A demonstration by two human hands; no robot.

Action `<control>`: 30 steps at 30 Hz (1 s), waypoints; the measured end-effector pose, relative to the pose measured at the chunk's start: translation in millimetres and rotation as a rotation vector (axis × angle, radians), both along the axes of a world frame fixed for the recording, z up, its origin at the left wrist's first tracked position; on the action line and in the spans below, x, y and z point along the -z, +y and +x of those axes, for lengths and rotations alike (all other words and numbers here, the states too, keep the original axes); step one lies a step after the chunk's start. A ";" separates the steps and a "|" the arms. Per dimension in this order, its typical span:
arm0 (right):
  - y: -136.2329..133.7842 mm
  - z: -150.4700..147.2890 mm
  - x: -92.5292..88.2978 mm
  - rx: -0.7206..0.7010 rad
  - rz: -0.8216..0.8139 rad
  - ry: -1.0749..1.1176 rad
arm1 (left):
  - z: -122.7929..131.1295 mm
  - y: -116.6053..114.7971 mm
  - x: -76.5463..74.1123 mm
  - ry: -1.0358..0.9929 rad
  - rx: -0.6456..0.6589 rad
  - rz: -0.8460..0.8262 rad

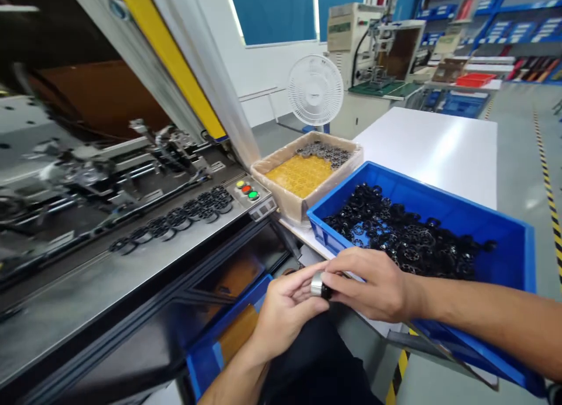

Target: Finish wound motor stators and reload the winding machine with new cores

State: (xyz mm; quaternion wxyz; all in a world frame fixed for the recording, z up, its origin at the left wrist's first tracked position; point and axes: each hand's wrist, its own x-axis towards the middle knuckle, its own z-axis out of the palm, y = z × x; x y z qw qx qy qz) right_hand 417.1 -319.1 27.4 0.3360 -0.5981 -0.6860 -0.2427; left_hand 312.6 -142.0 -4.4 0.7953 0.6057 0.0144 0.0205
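Both my hands meet in front of the blue bin, low in the middle of the head view. Between them is a small round part (317,284) with a silver metal band and a black end. My left hand (290,308) cups it from the left, thumb and fingers around the silver side. From the right, my right hand (373,282) grips the black end, its fingertips partly hiding it. Close behind stands the blue bin (461,203), holding a heap of black wheel-like parts (408,241). Rows of similar black parts with silver rims (175,219) lie on the machine ledge.
Left of me is a machine (167,153) with a metal ledge and a button panel (252,195). A lined cardboard box (285,203) holds yellow and grey parts. A white fan (315,92) stands behind it. Another blue bin (193,370) sits low beneath the ledge.
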 end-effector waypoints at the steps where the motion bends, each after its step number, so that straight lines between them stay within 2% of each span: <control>1: 0.8 -0.3 0.5 -0.006 0.005 -0.003 | -2.0 -2.8 0.5 -0.019 -0.011 0.046; 3: 0.8 6.7 2.7 -0.002 -0.003 0.030 | -5.9 -7.5 1.3 -0.047 -0.022 0.117; 4: -0.7 15.7 4.8 0.058 -0.031 0.075 | -7.2 -8.7 1.5 -0.061 -0.024 0.140; 6: -8.4 45.7 12.7 0.313 -0.129 0.195 | -7.0 -7.7 2.1 -0.095 -0.048 0.175; 8: -22.6 86.6 26.5 0.654 -0.258 0.287 | -3.3 -3.0 2.9 -0.117 -0.090 0.207; 9: -31.5 107.5 35.7 0.717 -0.294 0.299 | -0.5 0.1 3.4 -0.104 -0.107 0.216; 12: -58.4 157.6 70.3 0.839 -0.419 0.327 | 8.0 8.3 4.8 -0.008 -0.126 0.176; 15: -76.5 182.8 106.5 0.897 -0.485 0.332 | 12.6 12.2 5.3 -0.017 -0.151 0.152; 17: -83.0 190.7 124.3 0.923 -0.523 0.324 | 12.1 12.8 5.1 -0.092 -0.179 0.276; 19: -86.7 195.7 133.8 0.952 -0.556 0.306 | 8.6 13.1 4.4 -0.187 -0.203 0.488; 22: -88.5 201.1 130.5 0.981 -0.581 0.254 | 0.8 16.2 3.4 -0.282 -0.231 0.721; 24: -84.5 202.2 116.9 0.971 -0.579 0.211 | -3.2 21.0 3.2 -0.327 -0.274 0.732; 27: -65.6 187.2 83.6 0.900 -0.545 0.147 | -4.9 29.6 4.3 -0.337 -0.269 0.514; 30: -37.5 137.0 47.0 0.775 -0.440 0.099 | -2.4 33.7 5.5 -0.249 -0.153 0.120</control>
